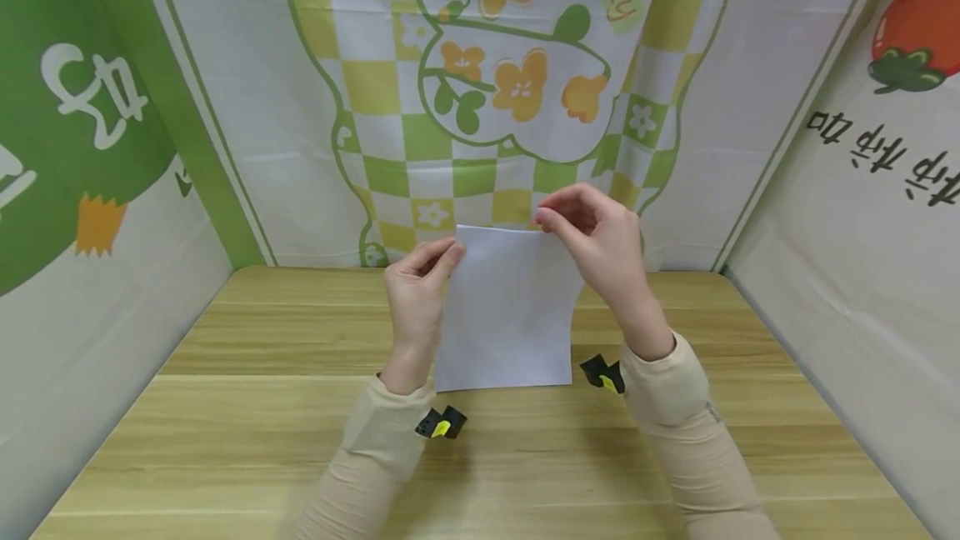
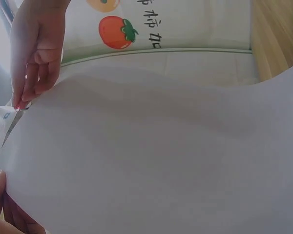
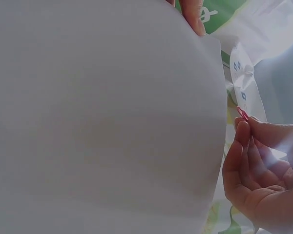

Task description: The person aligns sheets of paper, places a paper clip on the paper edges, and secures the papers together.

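A white sheet of paper (image 1: 510,315) is held up over the table, its top edge slightly bowed. My left hand (image 1: 418,298) pinches the paper near its upper left corner between thumb and fingers. In the right wrist view, my right hand (image 3: 263,170) pinches a small red looped paper clip (image 3: 242,113) between thumb and fingertips. The clip stands just beside the paper's top edge, apart from it in that view. From the head, my right hand (image 1: 600,248) is at the upper right corner. In the left wrist view, the paper (image 2: 151,146) hides most of the scene.
A wood-grain table (image 1: 262,407) lies beneath both arms. Printed cloth walls stand on the left, at the back (image 1: 480,173) and on the right (image 1: 847,257). Black pieces with yellow tags (image 1: 441,423) are at both wrists.
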Demonstrator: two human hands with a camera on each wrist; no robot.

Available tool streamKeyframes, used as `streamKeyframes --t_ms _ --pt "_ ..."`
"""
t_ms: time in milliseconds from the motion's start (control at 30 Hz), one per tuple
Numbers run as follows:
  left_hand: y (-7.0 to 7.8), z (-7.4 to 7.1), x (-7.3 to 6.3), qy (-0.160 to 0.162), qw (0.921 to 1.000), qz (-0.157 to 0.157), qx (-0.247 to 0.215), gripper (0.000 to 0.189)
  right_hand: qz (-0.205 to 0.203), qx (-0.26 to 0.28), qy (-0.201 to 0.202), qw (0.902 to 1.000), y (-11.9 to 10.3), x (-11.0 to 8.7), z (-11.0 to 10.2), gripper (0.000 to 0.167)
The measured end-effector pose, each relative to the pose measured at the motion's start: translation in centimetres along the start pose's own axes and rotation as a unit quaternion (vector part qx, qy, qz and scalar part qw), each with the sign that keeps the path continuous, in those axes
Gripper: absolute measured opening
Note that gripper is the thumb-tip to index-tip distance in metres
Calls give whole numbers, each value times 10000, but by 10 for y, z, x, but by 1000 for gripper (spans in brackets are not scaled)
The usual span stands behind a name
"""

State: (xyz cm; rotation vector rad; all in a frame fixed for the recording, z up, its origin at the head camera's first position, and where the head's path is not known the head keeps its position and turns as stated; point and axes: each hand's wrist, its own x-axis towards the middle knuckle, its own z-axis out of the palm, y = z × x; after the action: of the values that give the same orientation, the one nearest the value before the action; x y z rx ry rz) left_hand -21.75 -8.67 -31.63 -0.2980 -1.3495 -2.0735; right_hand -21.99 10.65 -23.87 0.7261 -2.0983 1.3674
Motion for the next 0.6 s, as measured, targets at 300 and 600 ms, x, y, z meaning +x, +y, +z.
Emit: streamKeyframes --t_ms 300,600 --pt "1 1 -1 -125 9999 14 105 18 -169 -118 67 9998 -30 -2 4 11" --pt "1 3 -3 -121 9998 -30 153 23 -233 -197 98 9995 -31 1 10 11"
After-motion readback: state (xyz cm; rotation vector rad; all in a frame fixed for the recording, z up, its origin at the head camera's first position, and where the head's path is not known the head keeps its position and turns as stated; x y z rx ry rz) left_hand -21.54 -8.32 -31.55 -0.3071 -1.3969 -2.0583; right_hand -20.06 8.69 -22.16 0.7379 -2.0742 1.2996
